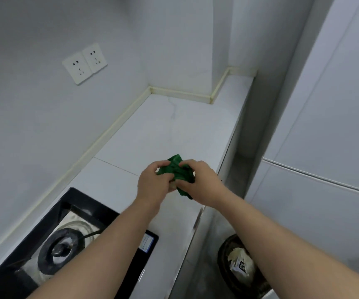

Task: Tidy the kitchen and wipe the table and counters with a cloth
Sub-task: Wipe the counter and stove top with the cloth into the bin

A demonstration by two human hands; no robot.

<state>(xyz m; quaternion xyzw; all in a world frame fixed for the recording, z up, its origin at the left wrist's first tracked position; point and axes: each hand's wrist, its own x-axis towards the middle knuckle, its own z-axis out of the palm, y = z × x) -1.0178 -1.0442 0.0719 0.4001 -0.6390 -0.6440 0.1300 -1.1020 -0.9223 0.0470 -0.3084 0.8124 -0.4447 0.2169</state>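
Fingers of left hand (152,181) and right hand (203,182) clamp the bunched green cloth (176,167) above the bench (163,130). Hob (66,234) at 7 o'clock, bin (224,260) at 5 o'clock.

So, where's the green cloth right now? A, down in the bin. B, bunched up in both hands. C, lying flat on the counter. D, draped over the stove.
B: the green cloth is crumpled between the left hand and the right hand, both gripping it over the white counter.
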